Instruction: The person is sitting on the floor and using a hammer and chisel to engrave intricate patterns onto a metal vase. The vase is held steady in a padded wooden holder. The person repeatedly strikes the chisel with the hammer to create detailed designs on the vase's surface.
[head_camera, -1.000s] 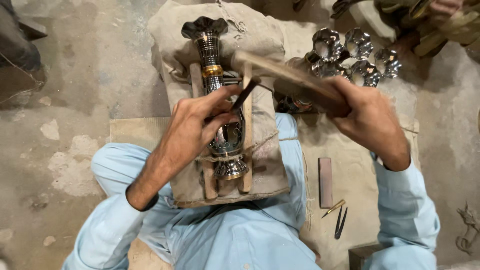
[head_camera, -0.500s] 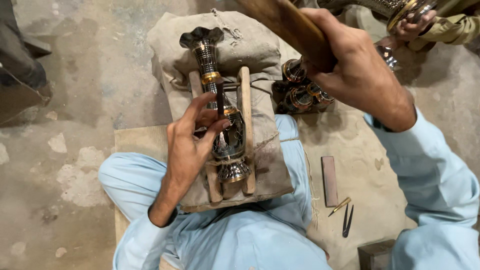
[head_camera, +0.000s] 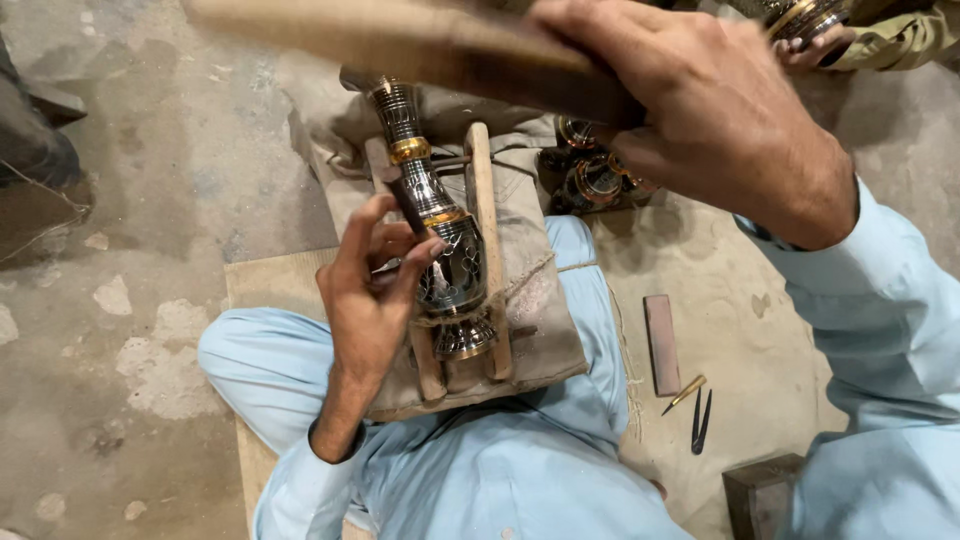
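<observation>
A tall metal vase (head_camera: 440, 240) with dark engraved bands and gold rings lies between two wooden bars (head_camera: 483, 200) on a padded cloth block (head_camera: 540, 310) over my lap. My left hand (head_camera: 375, 290) pinches a thin dark chisel (head_camera: 405, 200), whose tip rests against the vase's body. Raised high and close to the camera, my right hand (head_camera: 720, 110) grips a wooden mallet (head_camera: 400, 40), which is blurred.
More engraved metal vessels (head_camera: 590, 180) stand behind the block. A flat sharpening stone (head_camera: 661, 345), a small brass-handled tool (head_camera: 685, 394) and dark tweezers (head_camera: 700, 420) lie on the floor at right. Another person's hand (head_camera: 820, 40) holds a metal piece at top right.
My right hand has swung the mallet up from the chisel toward the camera. The left hand stays on the chisel against the vase.
</observation>
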